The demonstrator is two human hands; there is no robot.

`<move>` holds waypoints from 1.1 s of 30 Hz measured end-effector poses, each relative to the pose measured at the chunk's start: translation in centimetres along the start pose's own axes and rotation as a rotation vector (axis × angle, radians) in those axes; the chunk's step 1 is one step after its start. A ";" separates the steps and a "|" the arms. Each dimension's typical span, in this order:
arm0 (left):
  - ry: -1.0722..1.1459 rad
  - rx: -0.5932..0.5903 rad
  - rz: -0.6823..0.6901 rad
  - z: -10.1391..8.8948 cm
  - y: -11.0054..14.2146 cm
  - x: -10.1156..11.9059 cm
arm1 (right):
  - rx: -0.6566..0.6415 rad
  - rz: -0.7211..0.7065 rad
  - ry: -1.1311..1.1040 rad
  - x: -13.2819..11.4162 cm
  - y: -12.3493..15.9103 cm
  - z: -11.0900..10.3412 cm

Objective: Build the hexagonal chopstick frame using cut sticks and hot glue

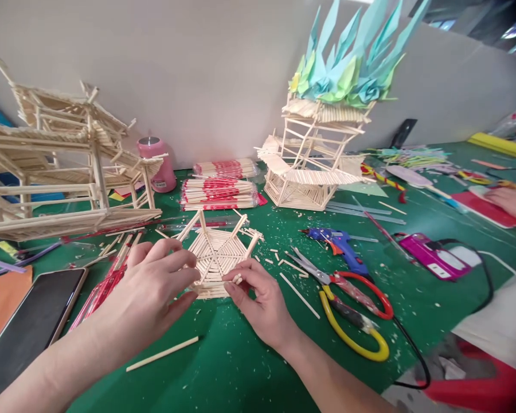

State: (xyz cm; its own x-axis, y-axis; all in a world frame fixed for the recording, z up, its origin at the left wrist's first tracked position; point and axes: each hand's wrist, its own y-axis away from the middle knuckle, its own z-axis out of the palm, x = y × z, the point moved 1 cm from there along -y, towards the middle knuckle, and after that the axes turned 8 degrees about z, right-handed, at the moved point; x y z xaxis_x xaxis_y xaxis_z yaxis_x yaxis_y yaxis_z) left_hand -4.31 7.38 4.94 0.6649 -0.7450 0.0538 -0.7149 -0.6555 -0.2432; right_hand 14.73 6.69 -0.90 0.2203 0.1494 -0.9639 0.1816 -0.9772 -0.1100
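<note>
A small hexagonal frame (215, 256) of thin wooden sticks lies on the table, its floor ringed with sticks and short posts standing at several corners. My left hand (161, 281) hovers by its front left side, fingers bent and thumb apart, with no object visible between them. At the front right edge, my right hand (260, 298) pinches short wooden sticks (238, 279), only their pale ends showing. Whether these touch the frame is hard to tell. One loose wooden stick (162, 354) rests in front of my left hand.
Scissors (327, 281), a blue glue gun (339, 244) and a purple device (434, 256) lie right. Stick models (69, 166) (309, 155) stand at both sides, with stick bundles (219, 194) between. A phone (34, 327) is left; another person's hand (509, 201) is far right.
</note>
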 end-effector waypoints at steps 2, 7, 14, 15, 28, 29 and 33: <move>0.037 -0.017 0.013 0.1 -0.3 0.0 | -0.005 -0.002 -0.002 0.1 0.0 0.0; 0.088 -0.004 0.020 0.3 -0.5 -0.2 | -0.013 -0.001 -0.010 0.3 0.1 0.0; 0.124 0.030 0.015 0.4 -0.3 -0.2 | -0.013 0.000 -0.003 0.2 0.0 -0.1; 0.127 0.037 0.012 0.4 -0.3 -0.1 | -0.012 0.002 -0.005 0.2 0.0 -0.1; 0.154 0.047 0.000 0.8 -0.3 -0.2 | -0.023 -0.002 -0.016 0.2 0.1 0.0; 0.163 0.043 -0.002 0.8 -0.3 -0.2 | -0.022 -0.001 -0.018 0.3 0.0 0.0; 0.175 0.036 -0.010 0.8 -0.1 -0.2 | -0.025 0.002 -0.031 0.4 0.0 -0.1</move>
State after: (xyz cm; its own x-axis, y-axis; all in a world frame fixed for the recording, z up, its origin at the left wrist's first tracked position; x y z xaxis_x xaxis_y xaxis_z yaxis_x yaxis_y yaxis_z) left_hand -4.20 7.68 4.19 0.6217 -0.7506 0.2237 -0.6982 -0.6606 -0.2761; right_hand 14.89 6.73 -1.29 0.1909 0.1428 -0.9712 0.2053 -0.9733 -0.1027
